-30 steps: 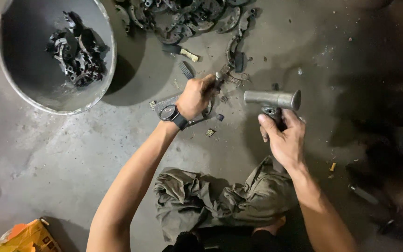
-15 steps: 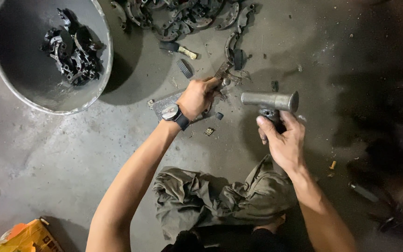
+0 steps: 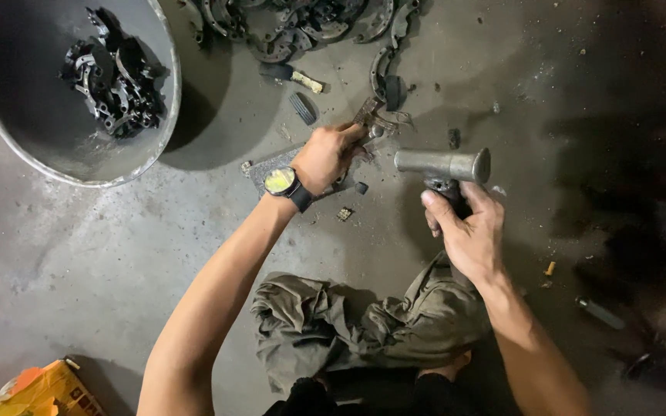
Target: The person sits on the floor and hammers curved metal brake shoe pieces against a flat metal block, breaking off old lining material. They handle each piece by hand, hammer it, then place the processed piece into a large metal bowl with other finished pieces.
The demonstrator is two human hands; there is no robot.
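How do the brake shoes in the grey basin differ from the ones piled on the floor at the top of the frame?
The brake shoes in the basin sit heaped in one tight clump inside the grey basin, whereas the brake shoes on the floor spread loosely in a row across the bare concrete. The basin lot lies far from both hands; the floor lot reaches close to the left hand. Both are dark, curved, grimy metal parts.

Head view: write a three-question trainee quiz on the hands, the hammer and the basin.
1. True or false: the right hand grips a hammer.
2. What does the metal basin hold? A) dark metal parts B) water C) rags
3. What is worn on the wrist of the left hand?

Key: 1 true. 2 A, the dark metal parts. 3 a wristwatch; that hand pins a small metal piece against the floor.
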